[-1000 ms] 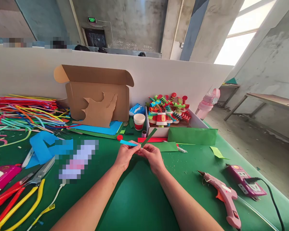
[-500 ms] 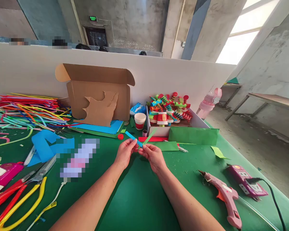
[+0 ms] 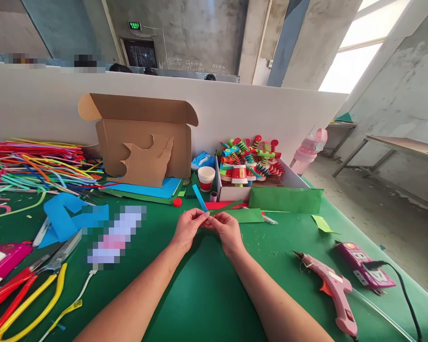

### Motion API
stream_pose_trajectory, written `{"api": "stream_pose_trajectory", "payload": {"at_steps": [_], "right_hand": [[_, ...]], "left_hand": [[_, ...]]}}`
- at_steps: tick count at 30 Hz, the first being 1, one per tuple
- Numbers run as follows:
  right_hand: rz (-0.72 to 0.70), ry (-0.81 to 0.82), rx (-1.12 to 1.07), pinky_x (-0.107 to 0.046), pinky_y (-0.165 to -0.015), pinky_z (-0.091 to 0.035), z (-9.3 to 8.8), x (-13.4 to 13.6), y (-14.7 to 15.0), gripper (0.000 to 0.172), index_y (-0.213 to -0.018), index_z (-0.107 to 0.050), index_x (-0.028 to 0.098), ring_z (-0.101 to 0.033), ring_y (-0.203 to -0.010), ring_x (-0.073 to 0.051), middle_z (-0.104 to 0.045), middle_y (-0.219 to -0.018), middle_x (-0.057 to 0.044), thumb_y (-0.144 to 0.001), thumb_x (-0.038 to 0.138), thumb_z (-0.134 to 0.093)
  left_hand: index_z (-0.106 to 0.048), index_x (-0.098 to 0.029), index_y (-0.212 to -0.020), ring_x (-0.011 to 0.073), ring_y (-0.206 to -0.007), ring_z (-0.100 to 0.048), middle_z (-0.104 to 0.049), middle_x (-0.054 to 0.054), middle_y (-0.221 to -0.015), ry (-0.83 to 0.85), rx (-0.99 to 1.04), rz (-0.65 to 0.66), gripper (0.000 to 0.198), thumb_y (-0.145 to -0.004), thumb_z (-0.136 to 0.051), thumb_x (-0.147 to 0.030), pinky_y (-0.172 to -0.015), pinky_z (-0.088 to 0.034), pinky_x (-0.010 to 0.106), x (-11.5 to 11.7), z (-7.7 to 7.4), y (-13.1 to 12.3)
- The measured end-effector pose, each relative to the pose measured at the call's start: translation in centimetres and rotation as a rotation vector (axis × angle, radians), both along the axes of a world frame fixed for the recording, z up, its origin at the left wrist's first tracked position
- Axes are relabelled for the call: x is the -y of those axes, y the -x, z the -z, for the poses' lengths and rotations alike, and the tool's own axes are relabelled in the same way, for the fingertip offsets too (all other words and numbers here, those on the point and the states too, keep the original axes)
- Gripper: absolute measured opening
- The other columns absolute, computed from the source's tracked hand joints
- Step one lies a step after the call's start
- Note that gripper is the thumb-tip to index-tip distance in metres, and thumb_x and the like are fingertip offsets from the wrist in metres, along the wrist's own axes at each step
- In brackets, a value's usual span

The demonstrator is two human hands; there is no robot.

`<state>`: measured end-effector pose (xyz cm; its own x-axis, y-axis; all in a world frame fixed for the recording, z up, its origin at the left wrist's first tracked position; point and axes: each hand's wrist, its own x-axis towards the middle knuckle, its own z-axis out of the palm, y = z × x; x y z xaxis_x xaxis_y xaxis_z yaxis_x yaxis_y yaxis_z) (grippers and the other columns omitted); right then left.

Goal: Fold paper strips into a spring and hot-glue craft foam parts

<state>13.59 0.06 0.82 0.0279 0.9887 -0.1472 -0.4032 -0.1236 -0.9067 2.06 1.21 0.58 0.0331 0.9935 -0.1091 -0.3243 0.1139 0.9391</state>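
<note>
Both hands meet above the green tabletop, fingertips almost touching. My left hand is closed in a pinch at the lower end of a narrow blue paper strip, which points up and slightly left. Pinched in my right hand is a green paper strip, slanting up to the right. The strips come together at the fingertips, where the fingers hide how they overlap. Just beyond the hands lie red paper and a green paper sheet.
Scissors and a bundle of coloured pipe cleaners lie left. A pink glue gun and a power strip are at right. Behind stand paper cups, a box of paper figures and a cardboard box.
The blue strip has swung more upright, and the green strip has tipped lower toward the right. My fingertips have drawn closer together over the crossing.
</note>
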Motion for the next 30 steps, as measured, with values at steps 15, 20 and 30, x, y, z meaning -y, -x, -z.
{"api": "stream_pose_trajectory", "payload": {"at_steps": [15, 20, 30], "right_hand": [[-0.053, 0.013, -0.013, -0.031, -0.066, -0.056, -0.1, -0.3, -0.1, 0.038, -0.065, -0.061, 0.017, -0.066, -0.056, -0.016, -0.067, -0.056, -0.001, -0.051, 0.038, -0.089], [-0.126, 0.021, -0.164, -0.028, -0.068, -0.058, 0.2, -0.5, -0.9, 0.04, -0.067, -0.064, 0.016, -0.066, -0.059, -0.013, -0.068, -0.062, 0.0, -0.049, 0.039, -0.091], [-0.153, 0.051, -0.258, -0.024, -0.063, -0.058, 0.4, -0.7, -0.9, 0.041, -0.066, -0.067, 0.014, -0.062, -0.056, -0.011, -0.066, -0.059, 0.0, -0.044, 0.037, -0.094]], "left_hand": [[-0.066, -0.015, -0.066, 0.0117, -0.055, -0.059, -0.065, 0.0, -0.061, 0.008, 0.039, 0.016, 0.041, -0.049, -0.087, -0.045, -0.061, -0.05, 0.027, 0.1, -0.7, 0.1], [-0.066, -0.014, -0.067, 0.0106, -0.059, -0.057, -0.065, 0.0, -0.064, 0.019, 0.072, -0.021, 0.038, -0.049, -0.087, -0.041, -0.06, -0.048, 0.024, 0.2, -1.2, 0.3], [-0.069, -0.013, -0.068, 0.0109, -0.06, -0.055, -0.065, 0.002, -0.066, -0.024, 0.032, 0.037, 0.031, -0.055, -0.083, -0.038, -0.06, -0.044, 0.024, 0.2, -1.0, 0.3]]}}
